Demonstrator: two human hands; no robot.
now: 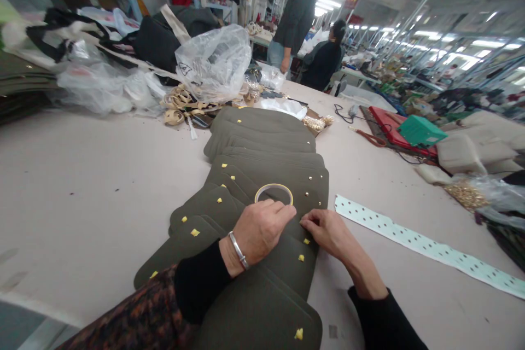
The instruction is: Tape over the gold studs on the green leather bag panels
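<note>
Overlapping dark olive fabric panels (279,136) run up the middle of the table, dotted with small yellow tape pieces (195,232) and a few tiny metal studs (307,194). My left hand (262,229), with a silver bangle at the wrist, is closed on a roll of yellow tape (274,185) above the panels. Just to its right, my right hand (326,229) pinches with thumb and forefinger at a panel's surface near the right edge. Whatever lies between those fingertips is too small or hidden to make out.
A pale strip with dark dots (426,243) lies right of the panels. Plastic bags (217,63) and beige straps (180,104) are heaped at the back left. A green box (422,130) sits on a red case at the right. Two people (297,11) are beyond the table.
</note>
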